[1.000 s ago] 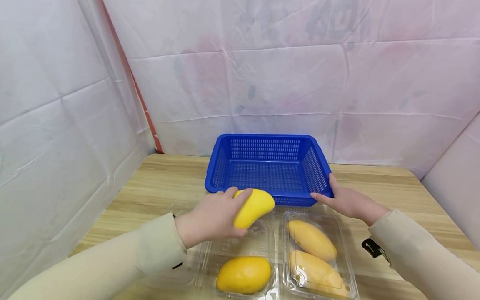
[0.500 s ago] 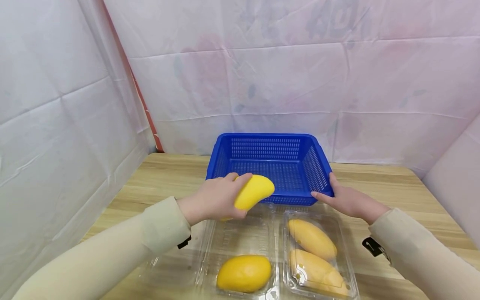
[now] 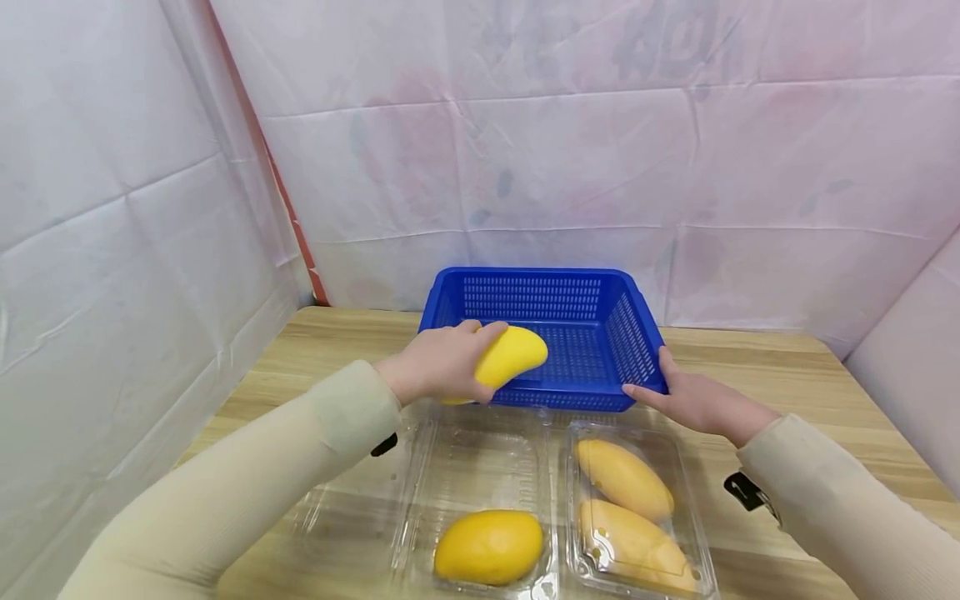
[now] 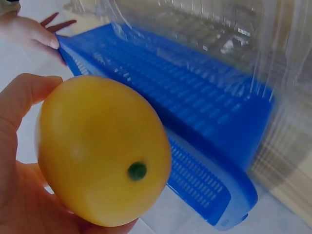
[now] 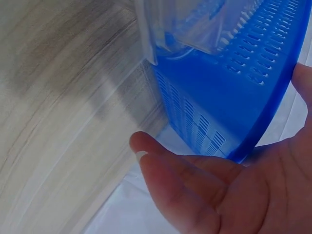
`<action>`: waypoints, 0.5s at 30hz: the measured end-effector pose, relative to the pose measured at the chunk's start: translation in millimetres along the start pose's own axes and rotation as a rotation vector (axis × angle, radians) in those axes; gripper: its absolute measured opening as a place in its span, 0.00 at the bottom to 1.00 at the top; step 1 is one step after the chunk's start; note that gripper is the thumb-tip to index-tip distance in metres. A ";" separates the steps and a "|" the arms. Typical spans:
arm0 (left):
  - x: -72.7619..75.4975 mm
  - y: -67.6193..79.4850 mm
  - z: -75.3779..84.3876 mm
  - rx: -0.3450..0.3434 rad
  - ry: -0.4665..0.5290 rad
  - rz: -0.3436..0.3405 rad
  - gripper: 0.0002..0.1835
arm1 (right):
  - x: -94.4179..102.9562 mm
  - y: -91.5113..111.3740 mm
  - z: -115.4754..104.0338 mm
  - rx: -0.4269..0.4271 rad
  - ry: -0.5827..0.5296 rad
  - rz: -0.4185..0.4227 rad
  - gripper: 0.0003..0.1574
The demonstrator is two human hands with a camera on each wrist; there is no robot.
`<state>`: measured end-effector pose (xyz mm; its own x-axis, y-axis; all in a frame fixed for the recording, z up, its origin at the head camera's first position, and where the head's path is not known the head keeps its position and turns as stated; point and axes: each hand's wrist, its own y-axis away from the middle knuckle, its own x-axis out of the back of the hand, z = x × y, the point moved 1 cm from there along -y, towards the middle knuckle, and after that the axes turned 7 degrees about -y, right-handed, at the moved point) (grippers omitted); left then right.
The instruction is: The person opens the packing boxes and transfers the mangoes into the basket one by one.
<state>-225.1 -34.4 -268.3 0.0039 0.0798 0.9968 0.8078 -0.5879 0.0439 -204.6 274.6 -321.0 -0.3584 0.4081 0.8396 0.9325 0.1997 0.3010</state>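
Observation:
My left hand (image 3: 448,360) grips a bright yellow mango (image 3: 516,354) over the front rim of a blue slotted basket (image 3: 532,275). In the left wrist view the mango's rounded end, with a dark green stem spot, faces the camera, and the fingers and thumb curl round its side. At the basket's front right corner, my right hand (image 3: 701,405) holds the rim, thumb on the front wall and fingers along the right side. The right wrist view shows this corner (image 5: 239,151) between thumb and fingers. No fruit shows on the visible basket floor.
In front of the basket lies an open clear plastic clamshell (image 3: 487,458) with a deeper yellow mango (image 3: 489,547) in its near end. To its right stands a closed clamshell (image 3: 693,508) with two paler mangoes (image 3: 625,479). White sheeting (image 3: 555,167) hangs behind the wooden table (image 3: 780,392).
My left hand has moved forward and slightly right with the yellow mango, from above the open clamshell to the basket's front rim. The right hand stays at the basket corner.

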 end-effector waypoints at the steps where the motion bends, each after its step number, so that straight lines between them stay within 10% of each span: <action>1: 0.4 -2.7 -1.1 0.000 0.002 -0.004 0.44 | 0.4 0.2 -0.5 -0.003 0.003 -0.003 0.65; 15: 5.3 -27.4 -10.6 0.000 -0.013 -0.063 0.44 | 1.4 4.7 -7.3 -0.034 0.031 -0.026 0.65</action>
<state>-253.4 -26.5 -263.5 -0.0392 0.1272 0.9911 0.8069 -0.5810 0.1065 -200.4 269.6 -315.1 -0.3819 0.3751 0.8447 0.9239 0.1796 0.3380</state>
